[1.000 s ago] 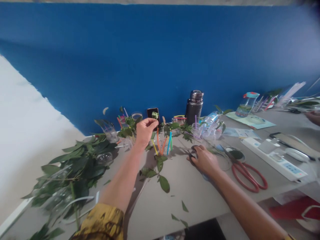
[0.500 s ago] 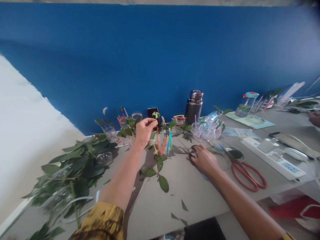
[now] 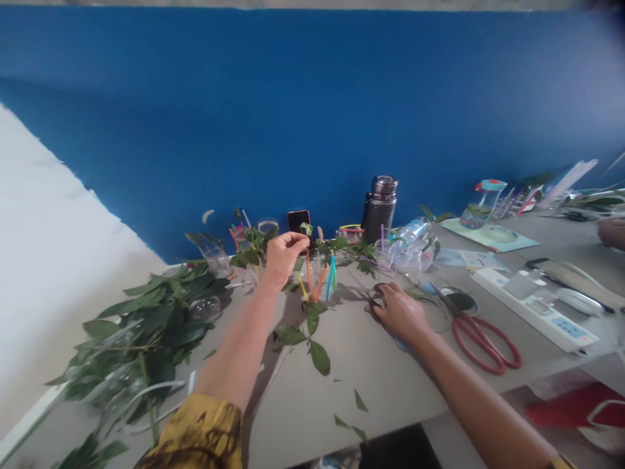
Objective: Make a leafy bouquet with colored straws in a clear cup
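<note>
My left hand (image 3: 283, 259) is closed in a pinch over a plastic cup that holds bright straws. A small green leaf (image 3: 306, 228) sticks up from its fingertips. Just below them stand an orange straw (image 3: 321, 284), a yellow straw (image 3: 302, 286) and a blue straw (image 3: 331, 277). My right hand (image 3: 401, 312) rests low over the table, its fingers through the black handles of a pair of scissors (image 3: 375, 301); the blades are hard to make out. A leafy sprig (image 3: 312, 335) lies on the table between my forearms.
Cut branches (image 3: 161, 312) are heaped on the left. A dark thermos (image 3: 379, 208) and a phone (image 3: 299, 220) stand by the blue wall. Red-handled scissors (image 3: 486, 342) and a power strip (image 3: 537, 312) lie right. Another person's hand (image 3: 611, 233) shows at the right edge.
The leaf at my left fingertips has turned slightly, and that hand has shifted a touch to the right. My right hand stays in place. The other person's hand reaches a little further in.
</note>
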The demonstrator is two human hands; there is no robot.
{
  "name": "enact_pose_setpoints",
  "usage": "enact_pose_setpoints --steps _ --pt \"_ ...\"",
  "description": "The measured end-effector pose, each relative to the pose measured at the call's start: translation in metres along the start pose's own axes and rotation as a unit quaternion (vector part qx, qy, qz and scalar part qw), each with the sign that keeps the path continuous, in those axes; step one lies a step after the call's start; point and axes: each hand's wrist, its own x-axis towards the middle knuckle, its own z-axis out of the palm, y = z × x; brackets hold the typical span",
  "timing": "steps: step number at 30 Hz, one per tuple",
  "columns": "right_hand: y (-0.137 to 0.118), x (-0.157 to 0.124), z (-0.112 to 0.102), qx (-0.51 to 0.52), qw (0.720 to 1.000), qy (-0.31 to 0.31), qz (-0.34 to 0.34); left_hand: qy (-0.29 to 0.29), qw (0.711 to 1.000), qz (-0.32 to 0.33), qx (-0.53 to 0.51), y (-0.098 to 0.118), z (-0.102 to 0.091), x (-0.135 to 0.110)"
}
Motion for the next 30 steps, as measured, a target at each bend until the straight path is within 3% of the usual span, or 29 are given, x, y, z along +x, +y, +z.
enact_pose_setpoints --steps 19,30 --pt "-0.002 -0.002 -0.004 0.006 1.0 -0.002 -0.004 -0.032 0.998 -0.014 0.05 -0.012 -0.007 0.0" --pt "-0.001 -0.001 -0.004 0.004 1.0 -0.002 -0.003 -0.052 0.996 -0.062 -0.038 -0.019 -0.01 0.0"
